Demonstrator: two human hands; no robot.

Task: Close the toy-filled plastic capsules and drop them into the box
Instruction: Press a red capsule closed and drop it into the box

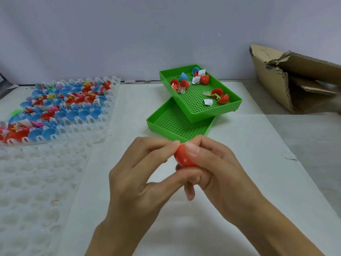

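Raised above tabletop [230, 182], forearms converging from below. Left hand [136, 174] and right hand [217, 167] pinching red capsule [182, 157] between curled fingertips, thumbs on top; box [287, 80] far right.

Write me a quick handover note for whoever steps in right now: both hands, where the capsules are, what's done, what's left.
Hands: left hand and right hand both grip one red capsule above the table, pressing it together; whether it has snapped shut is hidden.
Things: open capsule halves with toys lie in the upper green tray; many more fill the clear holder tray at left. Cardboard box sits far right.
Done: cannot tell, the box's inside is not visible.
Left: finish this capsule, drop it in the box, then the rest.
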